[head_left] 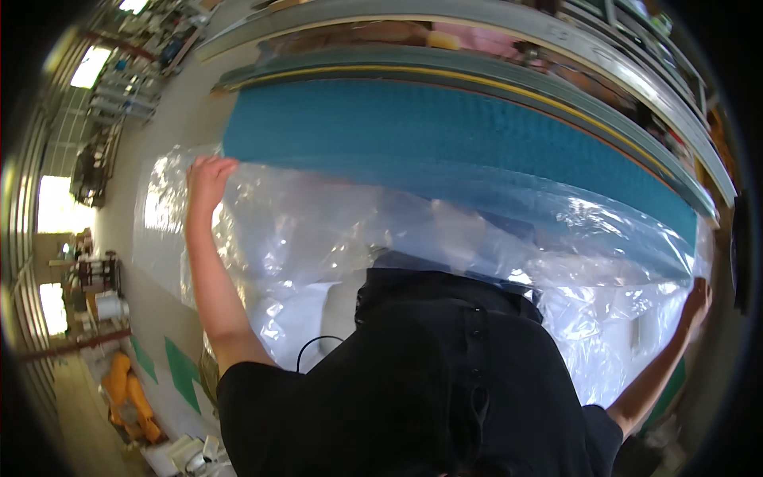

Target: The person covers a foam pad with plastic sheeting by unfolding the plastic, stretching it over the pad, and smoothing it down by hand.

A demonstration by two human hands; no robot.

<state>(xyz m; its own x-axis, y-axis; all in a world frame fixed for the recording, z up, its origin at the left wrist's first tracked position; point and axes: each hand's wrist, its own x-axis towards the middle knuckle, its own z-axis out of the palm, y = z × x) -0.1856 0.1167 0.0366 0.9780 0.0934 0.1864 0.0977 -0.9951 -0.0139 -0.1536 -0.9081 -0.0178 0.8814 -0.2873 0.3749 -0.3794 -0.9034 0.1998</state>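
Note:
A wide sheet of clear plastic film [350, 211] stretches between my two hands, across the front of my body. My left hand [210, 171] is closed on the film's edge near the left corner of a blue surface [413, 123]. Far to the right, my right hand [698, 302] grips the film's other end with bent fingers. The film's far edge overlaps the near part of the blue surface. Its loose, crinkled folds hang down toward me and shine with reflections.
Behind the blue surface runs a long metal bar with a yellow stripe [445, 73], and a pale rail [493, 12] lies beyond it. Orange objects [129, 397] and green floor patches [181, 374] are at lower left. Equipment [127, 95] stands at far left.

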